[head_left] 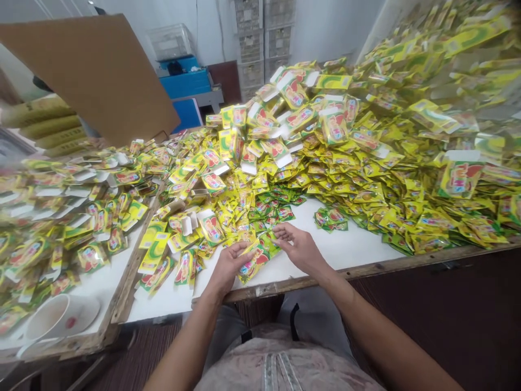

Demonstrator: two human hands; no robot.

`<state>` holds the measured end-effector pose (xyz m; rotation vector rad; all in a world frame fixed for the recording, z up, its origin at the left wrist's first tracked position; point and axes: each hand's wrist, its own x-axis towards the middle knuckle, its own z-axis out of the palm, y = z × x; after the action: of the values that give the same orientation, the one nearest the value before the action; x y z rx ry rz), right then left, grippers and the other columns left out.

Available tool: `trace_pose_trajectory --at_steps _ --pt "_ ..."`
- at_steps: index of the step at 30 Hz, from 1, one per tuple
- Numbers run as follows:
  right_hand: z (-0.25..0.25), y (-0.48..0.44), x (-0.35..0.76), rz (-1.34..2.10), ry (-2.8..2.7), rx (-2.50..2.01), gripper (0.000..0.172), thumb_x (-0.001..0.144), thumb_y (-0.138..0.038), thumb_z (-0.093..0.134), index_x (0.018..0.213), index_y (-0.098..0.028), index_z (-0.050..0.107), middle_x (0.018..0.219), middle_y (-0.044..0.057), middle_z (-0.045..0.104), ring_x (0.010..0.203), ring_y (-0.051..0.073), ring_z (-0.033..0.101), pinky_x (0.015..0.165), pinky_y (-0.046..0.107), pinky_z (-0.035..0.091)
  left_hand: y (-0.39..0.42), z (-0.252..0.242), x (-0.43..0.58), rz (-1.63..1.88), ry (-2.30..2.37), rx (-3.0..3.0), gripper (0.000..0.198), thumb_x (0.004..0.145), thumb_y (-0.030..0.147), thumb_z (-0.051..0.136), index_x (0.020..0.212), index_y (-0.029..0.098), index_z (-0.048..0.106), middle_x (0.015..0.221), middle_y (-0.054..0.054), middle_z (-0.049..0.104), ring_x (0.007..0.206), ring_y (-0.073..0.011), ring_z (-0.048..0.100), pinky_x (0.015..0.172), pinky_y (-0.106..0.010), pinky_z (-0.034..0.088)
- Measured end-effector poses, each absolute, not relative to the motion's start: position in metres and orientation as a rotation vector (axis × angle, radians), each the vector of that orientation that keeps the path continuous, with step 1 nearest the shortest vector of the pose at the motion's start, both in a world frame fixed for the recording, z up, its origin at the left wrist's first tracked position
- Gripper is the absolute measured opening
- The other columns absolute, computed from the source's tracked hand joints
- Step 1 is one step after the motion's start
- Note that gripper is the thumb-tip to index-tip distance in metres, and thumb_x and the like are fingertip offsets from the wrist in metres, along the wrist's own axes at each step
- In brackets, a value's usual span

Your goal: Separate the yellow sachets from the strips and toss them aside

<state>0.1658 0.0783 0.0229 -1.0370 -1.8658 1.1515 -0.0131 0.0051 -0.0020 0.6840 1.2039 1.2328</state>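
**Held item:** small stack of sachets. They are flat, rectangular and made of glossy film, yellow-green with a red picture panel. The stack is clamped in the left hand, thumb on top and fingers closed underneath, just above the near edge of the table.

**Right hand**: open and holding nothing, fingers spread and lightly curled, just to the right of the held stack. Its fingertips reach the nearest loose packets; whether they touch cannot be told.

**Surface:** smooth white tabletop with a rough, worn wooden rim along the near side.

**Beyond the grip:** a heaped pile of the same shiny sachets slopes up to the right and crowds the far side of the table. A small separate cluster lies on bare white just right of the right hand.

**Left of the grip:** flat card sleeves, matt yellow-green with white tabs, are mixed among more packets and spill onto an adjoining tray table. Well to the left, near that table's front edge, a white cup lies tipped on a white saucer.

**Far left, above:** a plain brown cardboard sheet, tilted.

**Background:** a blue crate and stacked grey lattice crates against the wall.

**Print:** the lettering on the packets is too small and blurred to read.
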Motion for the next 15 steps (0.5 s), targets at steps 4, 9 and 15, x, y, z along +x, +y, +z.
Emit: trace_pose_trajectory --at_steps 4,9,15 --pt "0.021 0.074 0.164 1.215 -1.885 -1.034 0.013 0.07 -0.023 0.059 0.082 -0.02 0.06 0.075 0.001 0.065 0.071 0.016 0.06 0.069 0.029 0.047 0.005 0.0 -0.015 1.195 1.213 0.712 0.035 0.06 0.032 0.08 0.089 0.015 0.07 0.082 -0.005 0.072 0.07 -0.0147 0.064 0.069 -0.025 0.048" --pt "0.023 0.062 0.159 1.238 -1.911 -1.054 0.018 0.074 -0.02 0.052 0.091 -0.021 0.057 0.063 -0.004 0.061 0.058 0.012 0.053 0.059 0.024 0.04 0.005 0.001 -0.014 1.183 1.22 0.716 0.036 0.058 0.035 0.08 0.087 0.014 0.071 0.078 -0.005 0.072 0.07 -0.0163 0.065 0.071 -0.027 0.048" --pt "0.031 0.055 0.154 1.513 -1.874 -0.979 0.043 0.077 -0.026 0.054 0.117 -0.02 0.041 0.053 -0.01 0.048 0.047 0.008 0.037 0.046 0.019 0.026 0.006 0.004 -0.013 1.165 1.257 0.751 0.039 0.055 0.038 0.08 0.084 0.014 0.071 0.077 -0.006 0.072 0.071 -0.0184 0.065 0.07 -0.028 0.05"
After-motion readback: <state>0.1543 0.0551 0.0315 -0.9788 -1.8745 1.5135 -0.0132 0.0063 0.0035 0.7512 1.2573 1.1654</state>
